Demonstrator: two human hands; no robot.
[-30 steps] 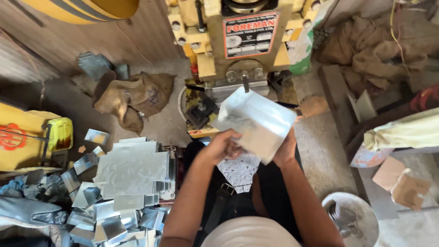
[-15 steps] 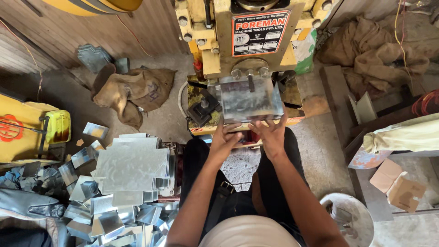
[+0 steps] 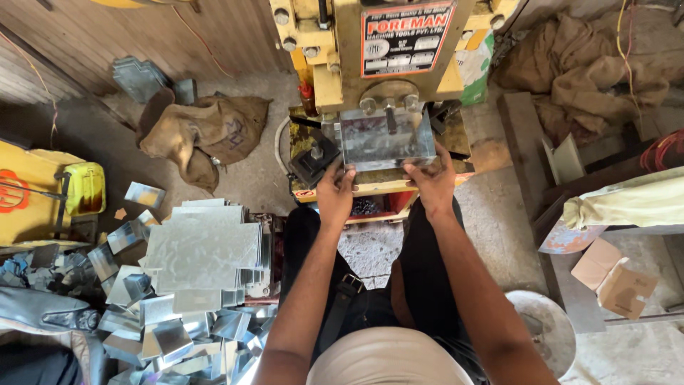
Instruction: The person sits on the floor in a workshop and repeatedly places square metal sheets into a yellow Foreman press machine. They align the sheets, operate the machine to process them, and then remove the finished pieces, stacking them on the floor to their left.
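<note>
A shiny rectangular metal sheet (image 3: pixel 385 138) lies flat on the bed of a yellow press machine (image 3: pixel 370 57), under its ram. My left hand (image 3: pixel 335 194) grips the sheet's near left corner. My right hand (image 3: pixel 431 183) grips the near right corner. Both arms reach forward from my lap. A stack of similar flat metal sheets (image 3: pixel 203 246) sits on the floor to my left, beside a heap of bent metal offcuts (image 3: pixel 153 328).
A brown sack (image 3: pixel 199 135) lies on the floor at the left, more sacking (image 3: pixel 591 64) at the back right. A yellow container (image 3: pixel 43 192) stands far left. A white bucket (image 3: pixel 545 331) and cardboard pieces (image 3: pixel 613 278) sit at my right.
The sheet was held up tilted in front of me; both hands have moved it forward and laid it flat under the press ram.
</note>
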